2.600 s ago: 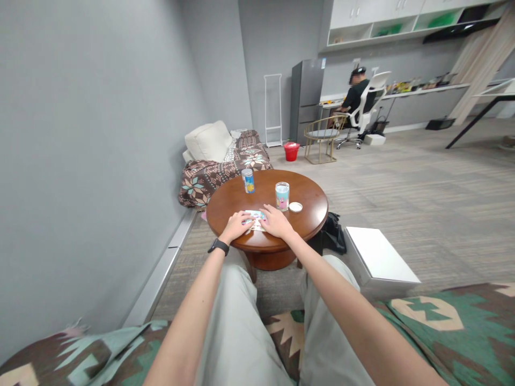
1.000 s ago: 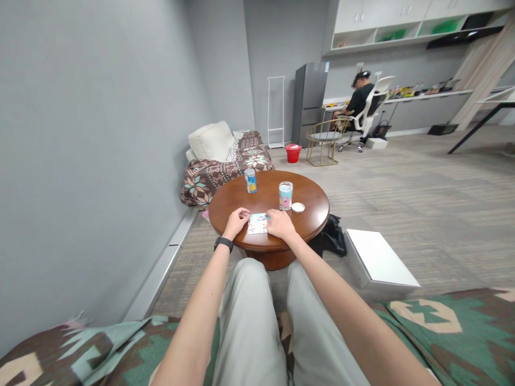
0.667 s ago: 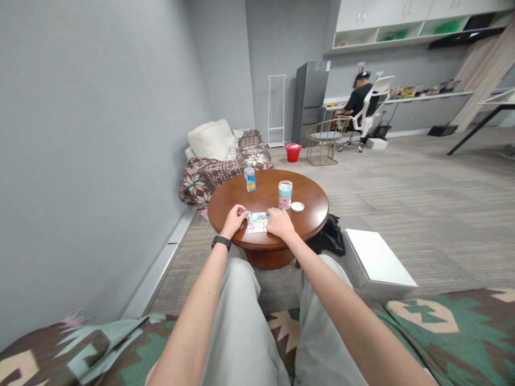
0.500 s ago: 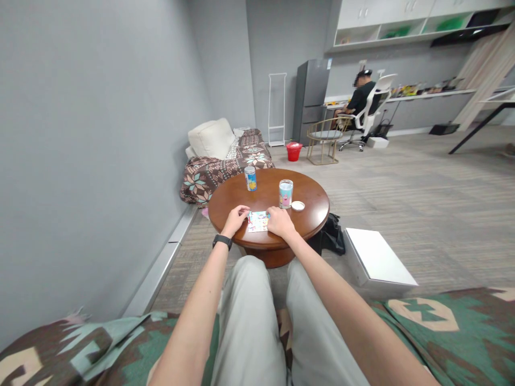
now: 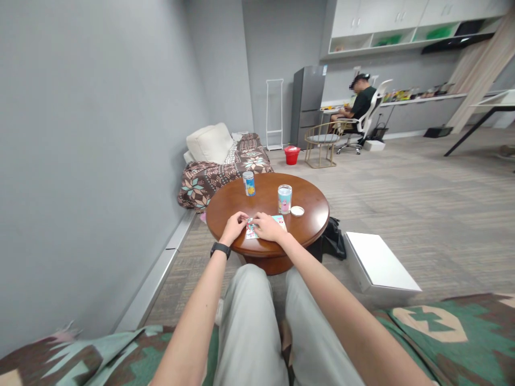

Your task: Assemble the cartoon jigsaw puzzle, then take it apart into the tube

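Note:
A small, colourful printed sheet (image 5: 251, 232) lies near the front of the round wooden table. My left hand (image 5: 234, 227) has its fingers curled at the sheet's left edge, thumb and fingertips close together on it. Across the middle of the sheet rests my right hand (image 5: 267, 227), its fingers bent and bunched near the left fingertips; what they pinch is too small to make out. Another printed part (image 5: 280, 221) shows past the right hand; I cannot tell if it is the same sheet. Just behind is a clear jar (image 5: 285, 199) with a blue and pink print, its lid (image 5: 297, 211) lying beside it.
A closed printed can (image 5: 249, 184) stands farther back on the table (image 5: 225, 195). A white box (image 5: 380, 260) and a black bag (image 5: 333, 238) are on the floor to the right. Beyond are a red bucket (image 5: 292, 155), a wire chair (image 5: 322, 139) and a seated person (image 5: 362, 102).
My right hand has moved left from the sheet's right edge to over its middle, close to the left hand. My left hand stays at the left edge. The view has tilted slightly up.

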The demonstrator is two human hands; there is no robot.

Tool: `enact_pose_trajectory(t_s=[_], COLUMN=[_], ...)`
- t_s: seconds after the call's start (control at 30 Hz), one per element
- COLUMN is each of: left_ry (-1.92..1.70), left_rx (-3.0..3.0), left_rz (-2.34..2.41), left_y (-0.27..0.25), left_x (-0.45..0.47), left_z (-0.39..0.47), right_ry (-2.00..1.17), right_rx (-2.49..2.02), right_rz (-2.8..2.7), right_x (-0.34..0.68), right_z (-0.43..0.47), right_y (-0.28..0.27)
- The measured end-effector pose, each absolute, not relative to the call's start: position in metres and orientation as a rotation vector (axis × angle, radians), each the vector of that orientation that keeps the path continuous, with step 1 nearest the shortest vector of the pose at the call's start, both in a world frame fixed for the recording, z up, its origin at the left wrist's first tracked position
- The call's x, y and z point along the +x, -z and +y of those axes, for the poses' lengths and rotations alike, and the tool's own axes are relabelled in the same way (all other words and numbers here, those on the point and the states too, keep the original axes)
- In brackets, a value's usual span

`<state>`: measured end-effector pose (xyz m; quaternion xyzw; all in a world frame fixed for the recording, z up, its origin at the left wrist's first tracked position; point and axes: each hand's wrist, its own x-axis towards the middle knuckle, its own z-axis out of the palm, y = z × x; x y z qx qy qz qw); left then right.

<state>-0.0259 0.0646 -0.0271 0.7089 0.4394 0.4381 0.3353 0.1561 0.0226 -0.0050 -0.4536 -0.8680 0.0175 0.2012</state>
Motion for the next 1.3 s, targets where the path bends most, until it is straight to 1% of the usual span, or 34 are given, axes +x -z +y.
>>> enact_pose_trajectory(t_s=[0.23,0.5,0.77,1.03,1.3], left_ry=[-1.127,-1.112,-1.120,-1.124,-1.156], left_rx=[1.804,1.739,1.701,1.714,1.704], left_rz=[1.108,1.076,1.073,1.072,1.091], left_y=[0.023,0.023,0.022,0.023,0.026], left_x=[-0.025,-0.026,-0.025,-0.025,-0.026], left_z=[0.061,0.058,0.057,0.058,0.059], right_ry=[0.033,-0.090,-0.115,-0.049,-0.051], right_rx=[-1.173,-1.056,-1.110,-1.142,-1.142], right_rz=[-2.428,-2.458,-2.411,-2.425,-2.426], right_x=[0.159,0.169,0.167,0.167,0.167], right_z=[0.015,0.013,0.007,0.005,0.008], right_y=[0.014,0.015,0.013,0.012,0.015])
